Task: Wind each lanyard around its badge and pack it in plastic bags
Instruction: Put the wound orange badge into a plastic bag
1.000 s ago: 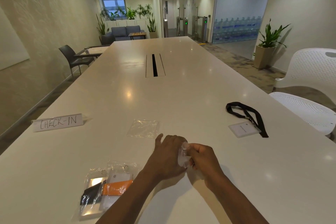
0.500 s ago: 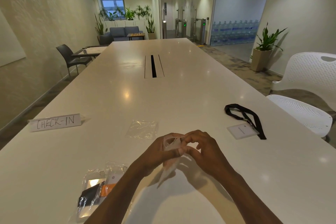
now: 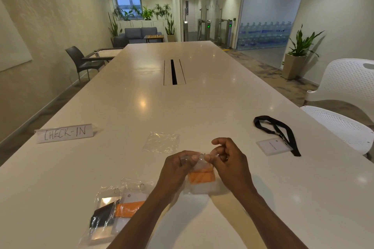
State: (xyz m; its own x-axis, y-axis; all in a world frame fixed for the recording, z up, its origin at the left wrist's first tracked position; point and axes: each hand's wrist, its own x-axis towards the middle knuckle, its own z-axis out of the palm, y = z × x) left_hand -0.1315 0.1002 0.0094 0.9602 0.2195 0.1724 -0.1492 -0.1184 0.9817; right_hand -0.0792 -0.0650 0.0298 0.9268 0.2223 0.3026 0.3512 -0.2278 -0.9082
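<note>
My left hand and my right hand pinch the top edge of a clear plastic bag just above the white table. Inside the bag is a badge wound with an orange lanyard. Two packed bags lie at the near left: one with a black lanyard, one with an orange lanyard. An empty plastic bag lies flat beyond my hands. A loose white badge with an unwound black lanyard lies to the right.
A folded "CHECK-IN" paper sign stands at the left. A cable slot runs along the table's middle. White perforated chairs stand at the right edge, and a dark chair is far left.
The bag went from crumpled between my hands to hanging down with the orange-wound badge visible inside. Both hands lifted slightly and now pinch its top edge.
</note>
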